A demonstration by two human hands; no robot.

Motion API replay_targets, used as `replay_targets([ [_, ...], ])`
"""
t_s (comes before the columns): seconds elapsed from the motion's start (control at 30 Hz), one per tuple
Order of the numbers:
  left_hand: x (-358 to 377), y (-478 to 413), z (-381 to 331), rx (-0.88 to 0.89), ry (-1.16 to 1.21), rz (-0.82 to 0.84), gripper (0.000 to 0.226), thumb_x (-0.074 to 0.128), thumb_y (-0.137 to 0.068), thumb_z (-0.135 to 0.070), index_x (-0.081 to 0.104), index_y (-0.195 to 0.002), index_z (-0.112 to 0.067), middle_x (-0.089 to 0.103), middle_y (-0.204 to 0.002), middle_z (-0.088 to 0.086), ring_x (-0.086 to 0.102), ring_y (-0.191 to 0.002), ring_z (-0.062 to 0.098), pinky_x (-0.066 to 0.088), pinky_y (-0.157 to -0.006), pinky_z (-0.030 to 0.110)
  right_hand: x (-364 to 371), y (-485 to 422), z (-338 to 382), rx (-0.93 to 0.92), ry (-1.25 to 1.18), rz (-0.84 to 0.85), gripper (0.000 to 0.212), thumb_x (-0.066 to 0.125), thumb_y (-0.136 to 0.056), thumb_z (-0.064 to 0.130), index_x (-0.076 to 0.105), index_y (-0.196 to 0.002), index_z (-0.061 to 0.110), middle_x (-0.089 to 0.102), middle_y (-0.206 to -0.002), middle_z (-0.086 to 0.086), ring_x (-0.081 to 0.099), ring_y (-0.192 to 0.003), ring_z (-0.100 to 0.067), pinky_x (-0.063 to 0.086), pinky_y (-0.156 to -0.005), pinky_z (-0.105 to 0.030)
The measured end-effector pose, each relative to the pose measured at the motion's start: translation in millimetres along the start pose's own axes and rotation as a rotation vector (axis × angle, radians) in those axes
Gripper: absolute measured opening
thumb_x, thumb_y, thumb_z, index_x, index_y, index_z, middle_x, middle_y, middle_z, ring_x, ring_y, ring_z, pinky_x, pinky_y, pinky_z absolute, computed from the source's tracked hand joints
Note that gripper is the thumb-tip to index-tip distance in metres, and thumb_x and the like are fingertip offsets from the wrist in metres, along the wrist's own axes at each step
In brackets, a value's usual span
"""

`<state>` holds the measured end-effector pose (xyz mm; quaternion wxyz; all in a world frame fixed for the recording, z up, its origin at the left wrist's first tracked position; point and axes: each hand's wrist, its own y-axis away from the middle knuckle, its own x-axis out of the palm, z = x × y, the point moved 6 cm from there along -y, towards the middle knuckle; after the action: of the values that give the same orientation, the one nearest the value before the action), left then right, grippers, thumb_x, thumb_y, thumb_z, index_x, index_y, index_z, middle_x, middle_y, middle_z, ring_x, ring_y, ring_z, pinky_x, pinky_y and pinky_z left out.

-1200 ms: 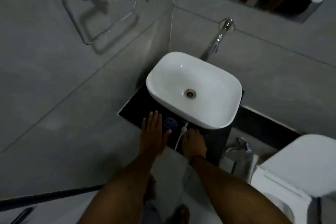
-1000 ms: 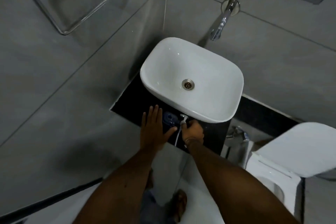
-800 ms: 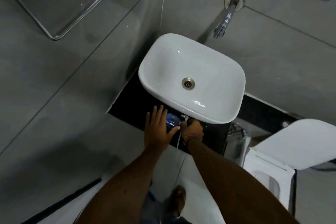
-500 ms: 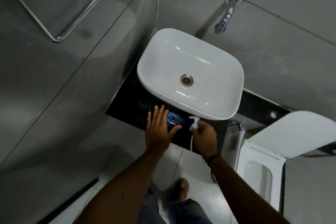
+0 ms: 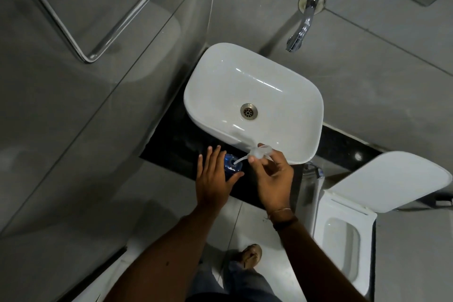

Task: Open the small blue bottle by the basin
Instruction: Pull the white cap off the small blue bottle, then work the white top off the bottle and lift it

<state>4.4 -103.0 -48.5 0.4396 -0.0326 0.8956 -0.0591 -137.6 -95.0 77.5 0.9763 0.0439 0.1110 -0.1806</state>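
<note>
1. Steadying the bottle [image 5: 232, 167] on the dark counter [image 5: 171, 144], just in front of the basin [image 5: 306, 135], your left hand [image 5: 212, 180] lies against its side, fingers straight, thumb curled round; not a full grip.
2. Your right hand [image 5: 272, 176] pinches the white pump [image 5: 258, 151], lifted and tilted over the basin rim.
3. Its tube [image 5: 241, 160] reaches the bottle's mouth, so the top looks unscrewed.

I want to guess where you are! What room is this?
A bathroom, most likely: there is a white basin with a wall tap above it, and a toilet with its lid up beside it.
</note>
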Motion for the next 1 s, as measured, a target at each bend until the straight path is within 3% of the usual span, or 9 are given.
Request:
replay_targets([
  [0.2, -2.9, 2.1, -1.0, 0.014, -0.007, -0.011, 0.085, 0.029, -0.095, -0.07, 0.055, -0.143, -0.005, 0.052, -0.153, 0.014, 0.038, -0.15, 0.03, 0.03, -0.123, 0.057, 27.8, -1.5, -33.9, 0.01, 0.17, 0.116, 0.041, 0.079, -0.087, 0.001, 0.074, -0.103, 0.038, 0.075, -0.11, -0.008, 0.075, -0.105, -0.018, 0.062, -0.099, -0.035],
  [0.33, -5.3, 2.3, -4.3, 0.035, -0.025, -0.032, 0.071, 0.033, -0.1, -0.055, 0.054, -0.143, -0.003, 0.053, -0.152, 0.014, 0.039, -0.149, 0.031, 0.032, -0.121, 0.058, 40.0, -1.7, -57.3, 0.038, 0.321, 0.176, 0.029, 0.078, -0.088, 0.005, 0.077, -0.116, 0.013, 0.073, -0.116, -0.006, 0.071, -0.113, -0.021, 0.057, -0.107, -0.046],
  [0.4, -5.6, 1.7, -5.5, 0.029, -0.033, -0.023, 0.064, 0.04, -0.1, -0.049, 0.055, -0.142, -0.003, 0.053, -0.153, 0.014, 0.039, -0.149, 0.031, 0.032, -0.121, 0.058, 41.7, -2.4, -61.0, 0.039, 0.374, 0.173, 0.03, 0.078, -0.088, 0.007, 0.077, -0.118, 0.011, 0.073, -0.117, -0.005, 0.068, -0.116, -0.025, 0.056, -0.108, -0.048],
  [0.53, -7.2, 2.4, -6.4, 0.037, -0.028, -0.028, 0.059, 0.048, -0.098, -0.043, 0.057, -0.141, -0.002, 0.054, -0.151, 0.015, 0.04, -0.148, 0.032, 0.033, -0.121, 0.059, 38.9, -0.8, -56.1, -0.001, 0.511, 0.187, 0.025, 0.081, -0.087, 0.021, 0.078, -0.112, 0.022, 0.07, -0.109, 0.01, 0.062, -0.112, -0.018, 0.053, -0.104, -0.04],
  [0.67, -9.3, 1.2, -6.7, 0.024, -0.009, -0.013, 0.063, 0.043, -0.098, -0.045, 0.056, -0.142, -0.002, 0.054, -0.151, 0.016, 0.04, -0.148, 0.033, 0.032, -0.12, 0.059, 19.4, -2.7, -56.4, 0.003, 0.604, 0.085, 0.023, 0.09, -0.074, 0.037, 0.076, -0.078, 0.019, 0.071, -0.087, 0.005, 0.063, -0.095, -0.022, 0.053, -0.089, -0.038],
  [0.73, -10.1, 1.0, -6.4, 0.02, -0.004, -0.018, 0.06, 0.044, -0.099, -0.042, 0.056, -0.141, -0.001, 0.055, -0.151, 0.016, 0.041, -0.148, 0.034, 0.034, -0.119, 0.061, 18.0, -0.3, -58.0, 0.019, 0.596, 0.096, 0.034, 0.092, -0.07, 0.039, 0.074, -0.092, 0.02, 0.069, -0.099, 0.004, 0.061, -0.102, -0.021, 0.051, -0.093, -0.029],
  [0.8, -8.6, 1.8, -5.9, 0.024, -0.028, -0.001, 0.057, 0.055, -0.1, -0.04, 0.055, -0.142, -0.001, 0.054, -0.152, 0.015, 0.04, -0.148, 0.033, 0.034, -0.119, 0.061, 26.0, 1.6, -61.4, 0.019, 0.556, 0.209, 0.06, 0.09, -0.072, 0.036, 0.069, -0.127, 0.024, 0.064, -0.121, 0.006, 0.053, -0.118, -0.014, 0.038, -0.103, -0.006],
  [0.87, -6.2, 2.6, -5.6, 0.034, -0.059, 0.021, 0.057, 0.062, -0.099, -0.037, 0.055, -0.143, -0.002, 0.053, -0.153, 0.014, 0.038, -0.149, 0.032, 0.033, -0.12, 0.06, 32.5, 1.3, -61.2, 0.007, 0.547, 0.27, 0.065, 0.088, -0.074, 0.035, 0.066, -0.134, 0.026, 0.063, -0.125, 0.004, 0.052, -0.123, -0.015, 0.03, -0.102, 0.001],
  [1.0, -7.1, 1.2, -4.3, 0.013, 0.008, -0.03, 0.054, 0.049, -0.098, -0.033, 0.056, -0.141, -0.001, 0.055, -0.151, 0.015, 0.042, -0.147, 0.033, 0.034, -0.119, 0.062, 19.8, -2.4, -55.6, -0.029, 0.506, 0.1, 0.036, 0.091, -0.063, 0.046, 0.068, -0.088, 0.035, 0.066, -0.097, 0.008, 0.062, -0.099, -0.019, 0.054, -0.092, -0.036],
])
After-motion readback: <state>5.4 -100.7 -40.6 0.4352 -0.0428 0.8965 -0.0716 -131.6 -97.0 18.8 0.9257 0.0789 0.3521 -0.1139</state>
